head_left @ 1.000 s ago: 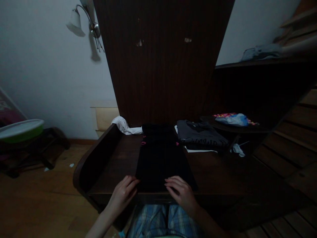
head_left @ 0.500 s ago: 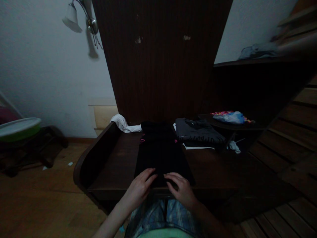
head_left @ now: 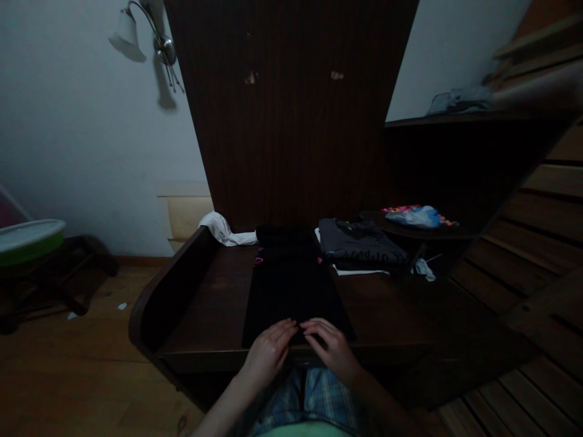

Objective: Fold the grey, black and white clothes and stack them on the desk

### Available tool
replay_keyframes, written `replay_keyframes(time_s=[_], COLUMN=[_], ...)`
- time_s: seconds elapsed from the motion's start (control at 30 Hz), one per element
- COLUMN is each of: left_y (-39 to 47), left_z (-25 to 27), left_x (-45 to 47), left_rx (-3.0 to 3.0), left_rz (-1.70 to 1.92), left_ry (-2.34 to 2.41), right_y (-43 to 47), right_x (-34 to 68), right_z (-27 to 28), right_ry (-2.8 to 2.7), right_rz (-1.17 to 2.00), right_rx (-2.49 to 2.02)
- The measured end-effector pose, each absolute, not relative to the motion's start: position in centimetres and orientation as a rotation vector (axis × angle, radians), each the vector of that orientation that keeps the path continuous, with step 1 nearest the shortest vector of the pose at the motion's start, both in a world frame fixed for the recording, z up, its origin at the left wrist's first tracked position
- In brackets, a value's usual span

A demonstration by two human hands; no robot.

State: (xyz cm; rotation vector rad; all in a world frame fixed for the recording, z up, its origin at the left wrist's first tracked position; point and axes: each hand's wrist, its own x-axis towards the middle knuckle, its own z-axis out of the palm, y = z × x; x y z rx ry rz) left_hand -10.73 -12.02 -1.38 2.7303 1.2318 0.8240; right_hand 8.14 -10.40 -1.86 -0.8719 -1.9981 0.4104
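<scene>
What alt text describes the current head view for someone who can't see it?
A person's left hand and right hand are close together at the near end of a black cloth spread on a dark wooden surface. Folded gray clothing lies to its right, white fabric at back left.

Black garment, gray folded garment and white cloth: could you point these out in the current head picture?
Black garment (head_left: pixel 294 284), head view: middle of its spread surface.
Gray folded garment (head_left: pixel 357 238), head view: its upper face.
White cloth (head_left: pixel 222 232), head view: its crumpled middle.
</scene>
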Motion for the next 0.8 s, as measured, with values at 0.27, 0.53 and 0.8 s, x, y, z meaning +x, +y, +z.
replay_keyframes(time_s=[0.27,0.53,0.8], left_y=[-12.1,-12.8,-12.6], left_z=[-1.1,-0.3,-1.1], left_x=[-10.5,-9.4,-9.0], left_rx=[2.714,2.725,2.746], left_rz=[0.837,0.816,0.885], left_ry=[1.236,1.326,1.393], right_y=[-10.4,-11.1,-6.3], right_x=[8.1,8.0,9.2], right_z=[-1.7,-1.1,2.7], right_ry=[-2.011,-2.047,-2.018], right_rz=[0.369,0.296,0.551], right_rx=[-0.824,-0.934,-1.085])
